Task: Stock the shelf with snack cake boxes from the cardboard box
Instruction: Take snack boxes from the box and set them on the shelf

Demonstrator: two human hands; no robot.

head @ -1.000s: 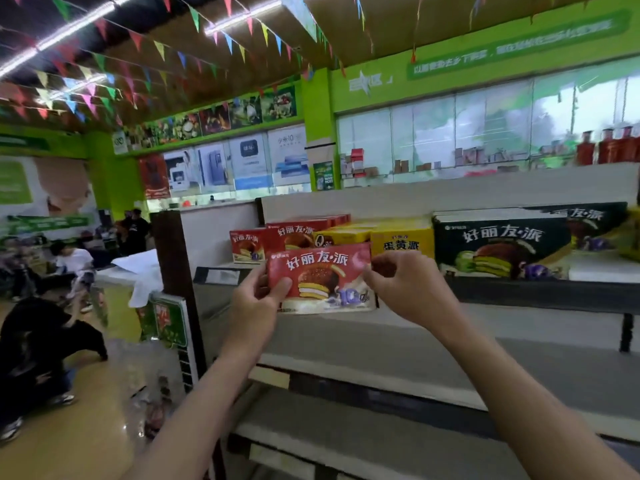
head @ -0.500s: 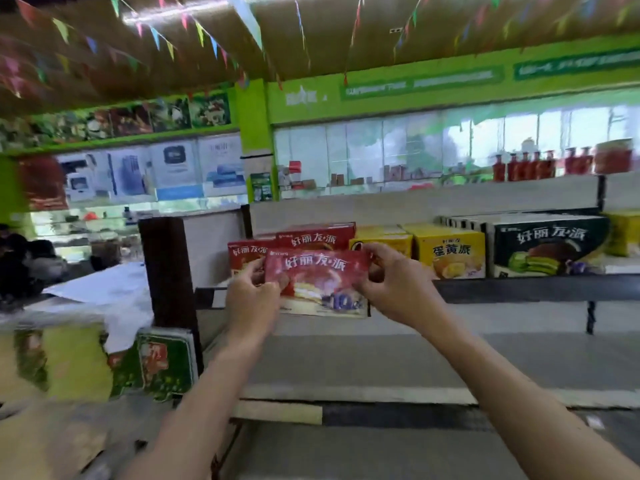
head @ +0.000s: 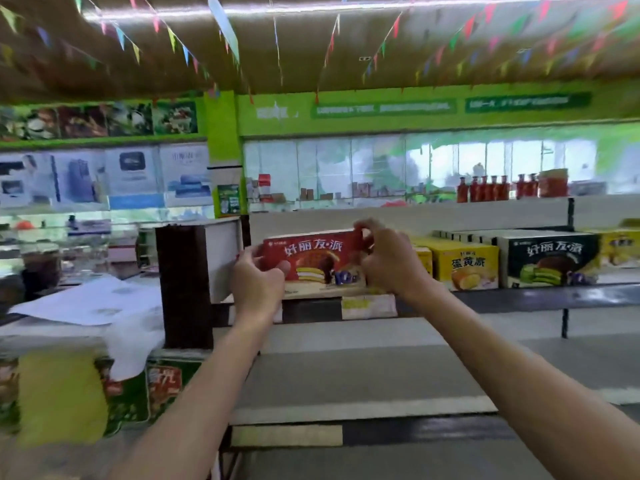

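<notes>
At the near edge of the shelving, two bare lower shelves (head: 363, 372) lie below the forearms, a yellow price strip (head: 286, 436) on the front edge of the lowest one. Above them, both hands hold a red snack cake box (head: 313, 258) upright at the front edge of the upper shelf (head: 519, 294), near its left end; whether its base rests on the shelf cannot be told. The left hand (head: 258, 280) is curled round the box's left end, thumb across the printed front. The right hand (head: 389, 261) grips the right end, fingers hooked over the top right corner. Just right of that hand, on the same shelf, stand yellow egg-yolk pie boxes (head: 472, 263), then a row of dark green-tea pie boxes (head: 550, 258), then more yellow boxes (head: 621, 245) at the right edge. A dark end panel (head: 185, 285) closes the shelf's left side. Farther back, red bottles (head: 491, 188) line the top of the unit before a glass-fronted wall.
</notes>
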